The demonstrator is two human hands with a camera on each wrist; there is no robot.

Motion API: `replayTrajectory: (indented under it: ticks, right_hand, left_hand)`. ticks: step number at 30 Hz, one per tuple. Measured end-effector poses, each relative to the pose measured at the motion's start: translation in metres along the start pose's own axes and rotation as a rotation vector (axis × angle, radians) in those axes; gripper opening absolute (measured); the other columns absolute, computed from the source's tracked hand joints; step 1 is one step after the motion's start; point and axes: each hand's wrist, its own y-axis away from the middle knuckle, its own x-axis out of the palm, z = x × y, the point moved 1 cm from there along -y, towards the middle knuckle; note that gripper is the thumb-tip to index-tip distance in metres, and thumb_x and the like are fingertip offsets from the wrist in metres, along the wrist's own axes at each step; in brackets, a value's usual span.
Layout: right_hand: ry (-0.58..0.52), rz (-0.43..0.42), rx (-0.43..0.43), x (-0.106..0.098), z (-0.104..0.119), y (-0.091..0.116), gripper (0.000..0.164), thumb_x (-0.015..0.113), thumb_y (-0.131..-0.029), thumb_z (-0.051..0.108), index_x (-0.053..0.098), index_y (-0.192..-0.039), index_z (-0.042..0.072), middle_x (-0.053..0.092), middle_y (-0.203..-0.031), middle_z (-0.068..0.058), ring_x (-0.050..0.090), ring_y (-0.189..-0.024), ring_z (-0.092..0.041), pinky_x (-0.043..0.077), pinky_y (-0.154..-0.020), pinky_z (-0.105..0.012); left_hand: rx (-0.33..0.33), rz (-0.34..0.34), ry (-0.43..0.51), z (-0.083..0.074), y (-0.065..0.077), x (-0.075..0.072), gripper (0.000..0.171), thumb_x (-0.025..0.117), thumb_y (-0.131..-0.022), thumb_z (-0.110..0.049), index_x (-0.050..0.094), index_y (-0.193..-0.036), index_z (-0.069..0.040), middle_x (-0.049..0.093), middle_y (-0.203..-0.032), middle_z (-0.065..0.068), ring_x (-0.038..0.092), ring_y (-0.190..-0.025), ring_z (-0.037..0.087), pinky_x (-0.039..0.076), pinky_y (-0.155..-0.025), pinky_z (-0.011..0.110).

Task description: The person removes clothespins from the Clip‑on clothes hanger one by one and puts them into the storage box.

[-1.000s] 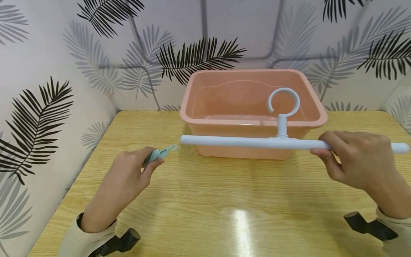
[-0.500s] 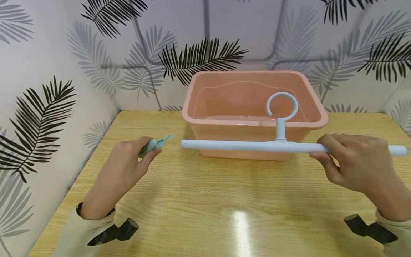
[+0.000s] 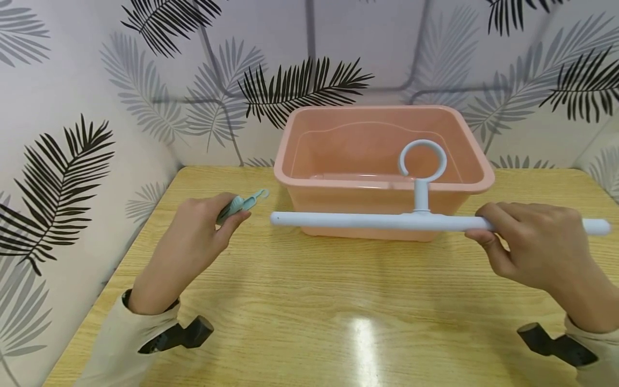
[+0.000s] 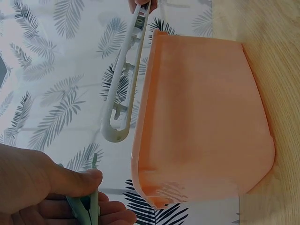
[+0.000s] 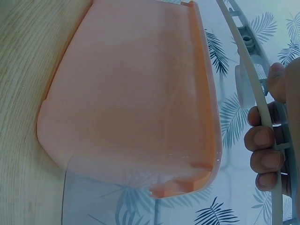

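Observation:
In the head view my left hand pinches a small green clothes peg with a tiny hook at its end. Thumb and fingers close on the same peg in the left wrist view. My right hand grips a pale blue clothes hanger near its right end, fingers wrapped round the bar. The hanger is level, its round hook pointing up and overlapping the tub behind. Its hollow, ribbed underside shows in the left wrist view, and its left end is a short way from the peg.
A pink plastic tub stands at the back of the wooden table, behind the hanger. Leaf-patterned wall covering rises along the back and left side of the table.
My left hand has moved away from me with the peg, up to about the hanger's height in the picture. The hanger in my right hand has dropped slightly and shifted a little left.

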Motion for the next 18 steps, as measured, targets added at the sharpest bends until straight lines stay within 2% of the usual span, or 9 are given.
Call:
replayTrajectory:
  ticks: [18]
  right_hand:
    - [-0.005,0.007,-0.001,0.0013,0.0009,0.001,0.057,0.028,-0.101,0.054,0.047,-0.068,0.012,0.029,-0.05,0.009,0.02,-0.04,-0.005,0.011,-0.037,-0.022]
  left_hand:
    - [0.037,-0.006,-0.007,-0.0055,-0.0108,-0.004,0.024,0.065,-0.092,-0.016,0.051,-0.074,-0.01,0.037,-0.059,-0.003,0.033,-0.051,0.01,0.027,-0.05,0.023]
